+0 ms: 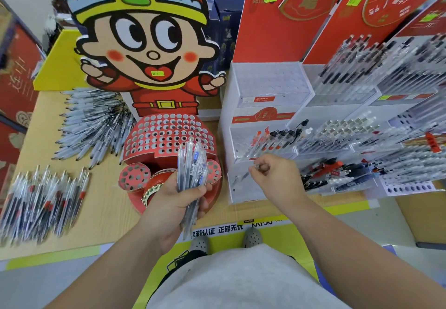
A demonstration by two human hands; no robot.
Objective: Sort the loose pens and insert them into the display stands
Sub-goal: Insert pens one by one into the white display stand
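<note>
My left hand (pixel 177 200) grips a bundle of clear pens (pixel 193 171) held upright over the front of the red cartoon display stand (pixel 166 135), whose holes stand empty. My right hand (pixel 275 176) pinches a single clear pen (pixel 241 177) by its top end, its tip down at the lowest tier of the white tiered stand (pixel 241 120). That stand's middle tier holds a short row of pens (pixel 277 139). Two loose piles lie on the table: grey-black pens (pixel 94 125) at the back left and red-banded pens (pixel 41 200) at the front left.
Clear acrylic stands (pixel 374 127) packed with several pens fill the right side. Red backing cards (pixel 301 14) rise behind them. Boxes (pixel 17 67) stand at the far left. The wooden table's front edge (pixel 72 248) runs just ahead of my body and shoes.
</note>
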